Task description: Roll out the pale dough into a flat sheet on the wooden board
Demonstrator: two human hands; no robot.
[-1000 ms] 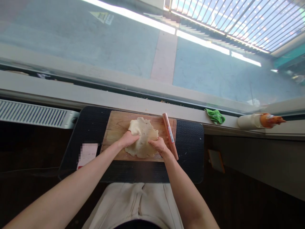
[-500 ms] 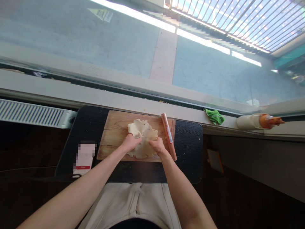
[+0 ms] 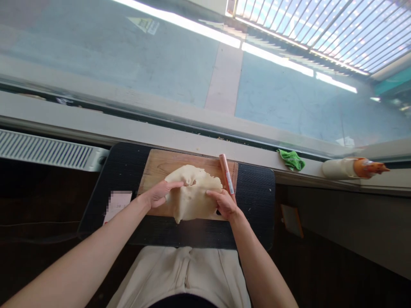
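A thin, ragged-edged sheet of dough (image 3: 195,201) hangs between my hands above the wooden board (image 3: 154,164), with a small hole near its upper middle. My left hand (image 3: 159,193) grips its left side, thumb on top and the other fingers partly under the sheet. On the right edge, my right hand (image 3: 225,202) pinches the dough with the thumb above; its other fingers are mostly hidden beneath. Just beyond my right hand lies a rolling pin (image 3: 226,171) with a label, along the board's right side.
The board rests on a black table (image 3: 257,192). A partly blurred-out pale packet or card (image 3: 118,203) lies at left. On the windowsill are a green cloth (image 3: 291,159) and a white bottle with an orange top (image 3: 338,168). A radiator (image 3: 48,147) stands left of the table.
Both hands have lifted the dough from the board and moved apart. The sheet now looks larger and sags, its lower edge hanging toward me. The view has shifted slightly.
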